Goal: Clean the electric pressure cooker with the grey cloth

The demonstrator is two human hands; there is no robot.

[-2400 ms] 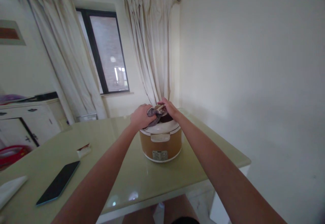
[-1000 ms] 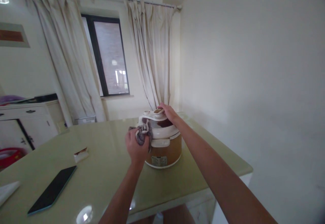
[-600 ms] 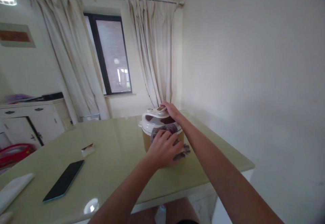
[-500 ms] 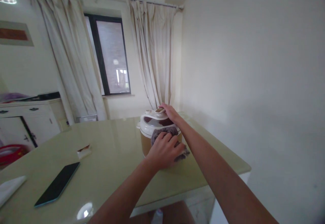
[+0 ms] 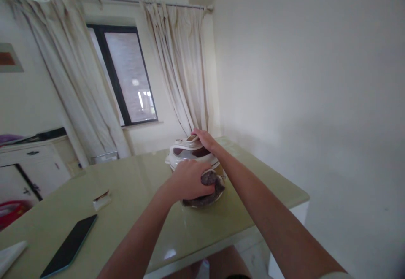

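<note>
A white and tan rice cooker (image 5: pixel 190 152) stands on the glossy pale green table (image 5: pixel 139 194). Its lid looks closed. My right hand (image 5: pixel 204 139) grips the handle on top of the lid, its fingers partly hidden behind it. Low at the front of the cooker, my left hand (image 5: pixel 193 180) is closed round a crumpled grey-purple cloth (image 5: pixel 210 192) and presses it near the base. Hand and cloth hide most of the cooker's lower body.
A dark tablet or phone (image 5: pixel 69 245) lies at the left, with a small white packet (image 5: pixel 101 200) beyond it. Part of a white object (image 5: pixel 11 255) shows at the left edge. The wall (image 5: pixel 300 101) rises close on the right.
My left hand has moved down the cooker's front with the cloth, towards the base. My right hand stays on the lid handle. The whole view has shifted slightly.
</note>
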